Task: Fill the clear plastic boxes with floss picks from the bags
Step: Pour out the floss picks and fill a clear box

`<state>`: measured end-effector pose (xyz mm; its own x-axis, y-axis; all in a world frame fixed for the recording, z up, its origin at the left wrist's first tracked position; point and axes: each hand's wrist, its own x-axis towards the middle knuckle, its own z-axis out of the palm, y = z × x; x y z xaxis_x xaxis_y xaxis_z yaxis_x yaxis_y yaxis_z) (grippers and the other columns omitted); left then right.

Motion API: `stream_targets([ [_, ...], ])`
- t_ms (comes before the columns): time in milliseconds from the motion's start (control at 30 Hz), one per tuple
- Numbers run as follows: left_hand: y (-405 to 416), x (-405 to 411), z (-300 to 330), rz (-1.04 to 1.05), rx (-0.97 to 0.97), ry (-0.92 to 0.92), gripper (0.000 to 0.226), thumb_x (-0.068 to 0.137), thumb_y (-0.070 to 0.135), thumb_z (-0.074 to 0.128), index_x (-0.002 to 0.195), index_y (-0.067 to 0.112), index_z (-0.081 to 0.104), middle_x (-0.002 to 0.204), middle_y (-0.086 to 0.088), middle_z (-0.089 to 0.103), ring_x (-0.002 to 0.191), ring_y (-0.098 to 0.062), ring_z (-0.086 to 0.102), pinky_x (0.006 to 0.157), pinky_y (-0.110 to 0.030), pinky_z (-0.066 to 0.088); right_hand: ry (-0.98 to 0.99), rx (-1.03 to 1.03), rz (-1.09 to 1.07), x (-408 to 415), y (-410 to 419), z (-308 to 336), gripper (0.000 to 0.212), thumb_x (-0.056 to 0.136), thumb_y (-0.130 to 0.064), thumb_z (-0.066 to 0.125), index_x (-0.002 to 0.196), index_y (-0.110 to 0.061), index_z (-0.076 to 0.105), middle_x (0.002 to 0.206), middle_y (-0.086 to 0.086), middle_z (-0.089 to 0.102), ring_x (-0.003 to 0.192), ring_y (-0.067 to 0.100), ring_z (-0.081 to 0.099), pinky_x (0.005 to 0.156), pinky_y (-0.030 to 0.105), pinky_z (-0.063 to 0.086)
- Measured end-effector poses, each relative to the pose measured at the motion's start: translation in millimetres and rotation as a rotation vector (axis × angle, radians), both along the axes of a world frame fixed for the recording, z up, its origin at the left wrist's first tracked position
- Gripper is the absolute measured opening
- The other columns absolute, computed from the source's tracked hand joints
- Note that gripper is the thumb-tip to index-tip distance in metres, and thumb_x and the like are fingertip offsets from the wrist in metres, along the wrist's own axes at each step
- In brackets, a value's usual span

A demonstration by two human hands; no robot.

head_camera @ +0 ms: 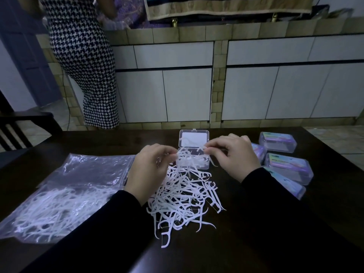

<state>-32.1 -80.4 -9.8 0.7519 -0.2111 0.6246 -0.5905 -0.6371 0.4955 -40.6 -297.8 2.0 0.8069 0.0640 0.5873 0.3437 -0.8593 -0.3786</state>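
A clear plastic box (204, 164) stands open at the table's middle, its lid (194, 139) tipped back and several white floss picks inside. A loose pile of floss picks (183, 200) spreads from the box toward me. My left hand (149, 170) and my right hand (234, 154) hover over the box's near side, each pinching picks from one tangled bunch stretched between them. To the left lies a clear plastic bag (59, 201) with many picks still in it.
Several closed clear boxes with purple labels (287, 166) sit at the right of the dark table (295, 223). A person in a houndstooth dress (82, 56) stands behind the table's far left, by white cabinets. A dark chair (17, 127) is at the left.
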Motion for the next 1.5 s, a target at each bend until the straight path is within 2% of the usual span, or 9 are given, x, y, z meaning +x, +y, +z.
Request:
stream_targets([
  [167, -10, 14, 11, -0.045, -0.298, 0.021, 0.023, 0.088, 0.019, 0.065, 0.084, 0.042, 0.061, 0.077, 0.013, 0.063, 0.072, -0.020, 0.060, 0.064, -0.042, 0.054, -0.130, 0.245, -0.008, 5, -3, 0, 0.017, 0.088, -0.037, 0.058, 0.093, -0.029, 0.072, 0.082, -0.023, 0.060, 0.084, 0.005, 0.054, 0.086, 0.039, 0.037],
  [367, -24, 29, 15, -0.017, -0.450, -0.056, 0.024, 0.090, 0.010, 0.063, 0.088, 0.034, 0.062, 0.082, 0.005, 0.064, 0.074, -0.012, 0.057, 0.064, -0.023, 0.046, -0.202, 0.407, 0.014, 18, 1, -6, 0.018, 0.086, -0.044, 0.052, 0.097, -0.036, 0.065, 0.085, -0.022, 0.061, 0.084, 0.008, 0.061, 0.082, 0.052, 0.049],
  [533, -38, 37, 8, 0.018, -0.554, -0.062, 0.020, 0.091, 0.012, 0.062, 0.088, 0.032, 0.062, 0.082, 0.003, 0.063, 0.070, -0.007, 0.052, 0.061, -0.013, 0.041, -0.242, 0.333, -0.075, 30, 0, -18, 0.008, 0.090, -0.025, 0.063, 0.092, -0.027, 0.070, 0.081, -0.021, 0.058, 0.079, -0.001, 0.053, 0.083, 0.034, 0.036],
  [700, -32, 44, 4, 0.034, -0.455, -0.113, 0.014, 0.089, 0.010, 0.063, 0.092, 0.023, 0.064, 0.081, 0.018, 0.058, 0.071, -0.001, 0.050, 0.062, -0.009, 0.040, -0.287, 0.093, -0.125, 42, 6, -25, 0.025, 0.090, -0.039, 0.053, 0.089, -0.023, 0.072, 0.078, -0.012, 0.064, 0.072, 0.011, 0.054, 0.069, 0.026, 0.017],
  [933, -29, 47, 4, 0.041, -0.440, -0.157, 0.015, 0.089, 0.009, 0.064, 0.090, 0.025, 0.064, 0.081, 0.019, 0.058, 0.070, 0.002, 0.049, 0.061, -0.008, 0.038, -0.288, -0.125, -0.049, 52, 7, -30, 0.021, 0.087, -0.038, 0.057, 0.090, -0.025, 0.073, 0.079, -0.011, 0.067, 0.071, 0.012, 0.053, 0.070, 0.028, 0.018],
  [1067, -29, 48, 4, 0.035, -0.421, -0.156, 0.016, 0.089, 0.010, 0.064, 0.090, 0.026, 0.064, 0.082, 0.018, 0.058, 0.070, 0.001, 0.050, 0.062, -0.008, 0.038, -0.160, -0.197, -0.038, 54, 8, -31, 0.017, 0.088, -0.039, 0.063, 0.098, -0.030, 0.073, 0.087, -0.013, 0.070, 0.078, 0.010, 0.050, 0.075, 0.028, 0.016],
  [1200, -29, 49, 2, 0.031, -0.408, -0.135, 0.013, 0.089, 0.011, 0.063, 0.092, 0.023, 0.065, 0.082, 0.013, 0.061, 0.070, -0.001, 0.051, 0.062, -0.008, 0.038, 0.094, -0.175, -0.045, 54, 10, -36, 0.040, 0.094, -0.047, 0.052, 0.133, -0.042, 0.050, 0.091, -0.021, 0.064, 0.086, 0.005, 0.041, 0.081, 0.027, 0.016],
  [1367, -31, 48, -1, 0.022, -0.353, -0.084, 0.010, 0.089, 0.013, 0.064, 0.093, 0.021, 0.066, 0.083, 0.014, 0.061, 0.074, -0.003, 0.052, 0.065, -0.013, 0.042, 0.130, -0.155, -0.109, 49, 6, -36, 0.039, 0.091, -0.057, 0.049, 0.124, -0.039, 0.058, 0.115, -0.019, 0.062, 0.102, 0.004, 0.044, 0.093, 0.032, 0.026],
  [1500, -36, 47, -3, 0.019, -0.304, -0.051, 0.007, 0.090, 0.016, 0.064, 0.092, 0.021, 0.068, 0.085, 0.016, 0.061, 0.080, -0.006, 0.055, 0.068, -0.020, 0.046, 0.244, -0.248, -0.224, 45, 0, -36, 0.068, 0.078, -0.079, 0.043, 0.134, -0.041, 0.042, 0.127, -0.011, 0.049, 0.116, 0.012, 0.043, 0.098, 0.037, 0.030],
])
